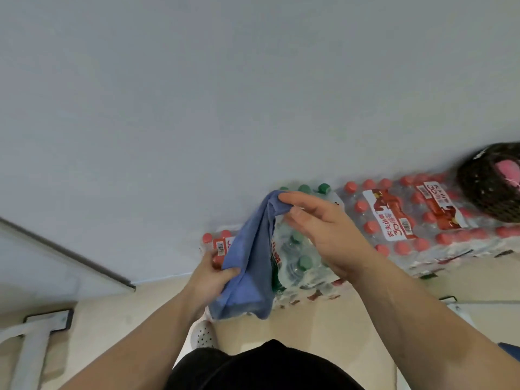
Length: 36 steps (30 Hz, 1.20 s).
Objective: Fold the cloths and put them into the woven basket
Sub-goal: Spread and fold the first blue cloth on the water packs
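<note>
Both hands held one blue cloth point(247, 266) up in the air in front of the person, clear of the floor point(365, 319). The right hand point(323, 232) pinched its top corner between thumb and fingertips, the other fingers fairly straight. The left hand point(205, 277) was lower and nearer the body, with its fingers curled round the cloth's left edge about midway down. The cloth hung bunched lengthwise between the two grips, its long axis running from the right hand's pinch down and slightly left to a loose bottom hem. It did not look folded flat yet.

What mattered for the coming move was the woven basket point(478, 190). It stood well apart to the right, at the edge of the view, on or against the shrink-wrapped packs of bottles point(394, 218) lined up along the wall point(253, 94). A pink cloth point(506, 167) already lay inside it. The basket was on the right hand's side, so that hand was the nearer one for the drop. The left hand would have had to cross the body. My judgement was that folding was under way, and that the finished bundle would need to travel rightward and away from the body.
</note>
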Tool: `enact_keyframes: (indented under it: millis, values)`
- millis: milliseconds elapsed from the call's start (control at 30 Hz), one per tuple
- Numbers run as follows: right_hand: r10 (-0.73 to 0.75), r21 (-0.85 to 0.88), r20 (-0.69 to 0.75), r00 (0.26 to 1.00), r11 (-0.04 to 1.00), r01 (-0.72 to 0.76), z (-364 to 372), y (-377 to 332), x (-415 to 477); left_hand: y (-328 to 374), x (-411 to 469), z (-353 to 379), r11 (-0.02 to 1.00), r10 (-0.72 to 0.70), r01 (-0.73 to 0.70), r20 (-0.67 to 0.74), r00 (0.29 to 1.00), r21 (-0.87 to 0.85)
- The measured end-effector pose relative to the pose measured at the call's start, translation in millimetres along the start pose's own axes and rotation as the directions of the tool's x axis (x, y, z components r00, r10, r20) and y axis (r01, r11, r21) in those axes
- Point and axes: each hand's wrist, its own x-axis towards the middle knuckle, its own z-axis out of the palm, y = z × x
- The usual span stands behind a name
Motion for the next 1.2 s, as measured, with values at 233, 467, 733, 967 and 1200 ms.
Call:
enact_keyframes:
  millis: [233, 467, 733, 967, 1200]
  values:
    - [-0.158, 0.400, 0.112, 0.981, 0.911, 0.101, -75.9, -3.7, -49.4, -11.3, -43.6, 62.9, 0.998, 0.008, -0.003, -0.084, 0.996, 0.057]
    - [-0.183, 0.191, -0.016, 0.983, 0.964, 0.183, -145.5, 6.2, -81.0, 16.6, -84.5, 112.9, 0.986, 0.099, -0.140, -0.362, 0.927, -0.090]
    - [-0.039, -0.517, -0.060, 0.997, 0.856, 0.002, -190.8, 39.3, -95.0, 100.6, -139.6, 146.3, 0.829, 0.528, -0.414, -0.281, 0.801, 0.377]
    - [-0.180, -0.209, 0.339, 0.924, 0.943, 0.260, -187.9, 12.3, -115.9, 166.6, -182.5, 201.1, 0.350, 0.689, -0.658, 0.293, 0.663, 0.667]
    - [-0.266, -0.151, 0.455, 0.850, 0.917, 0.368, -204.8, 0.1, -122.6, 170.7, -190.4, 203.2, 0.365, 0.743, -0.674, 0.235, 0.627, 0.643]
